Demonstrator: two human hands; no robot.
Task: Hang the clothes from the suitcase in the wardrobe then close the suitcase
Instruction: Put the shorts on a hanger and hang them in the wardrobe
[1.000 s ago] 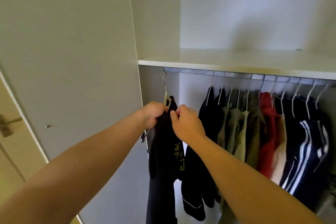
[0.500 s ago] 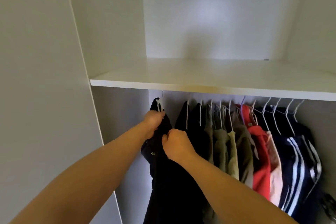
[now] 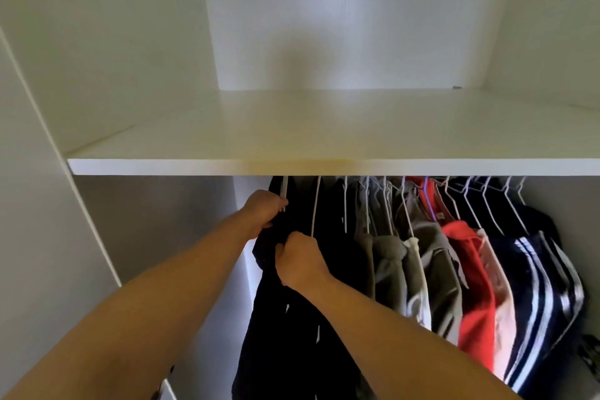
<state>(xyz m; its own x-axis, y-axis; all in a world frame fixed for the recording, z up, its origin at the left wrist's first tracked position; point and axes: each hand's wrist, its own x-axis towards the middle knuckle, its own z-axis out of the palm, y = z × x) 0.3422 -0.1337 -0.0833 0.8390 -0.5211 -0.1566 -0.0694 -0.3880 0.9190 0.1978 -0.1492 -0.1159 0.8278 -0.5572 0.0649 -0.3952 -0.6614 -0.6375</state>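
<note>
Closer now under the white wardrobe shelf (image 3: 324,167), the left hand (image 3: 264,208) curls its fingers (image 3: 280,204) round a white wire hanger (image 3: 284,187) carrying the black garment (image 3: 285,318). The right hand (image 3: 300,261) pinches its fabric. A row of hung clothes (image 3: 454,253) hangs alongside. The suitcase is unseen and probably not yet closed.

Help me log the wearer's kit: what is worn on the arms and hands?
Nothing that shows. The left hand and right hand are bare: no gloves, watch or bracelet visible. The left forearm and right forearm are bare too, no sleeve in view.
</note>
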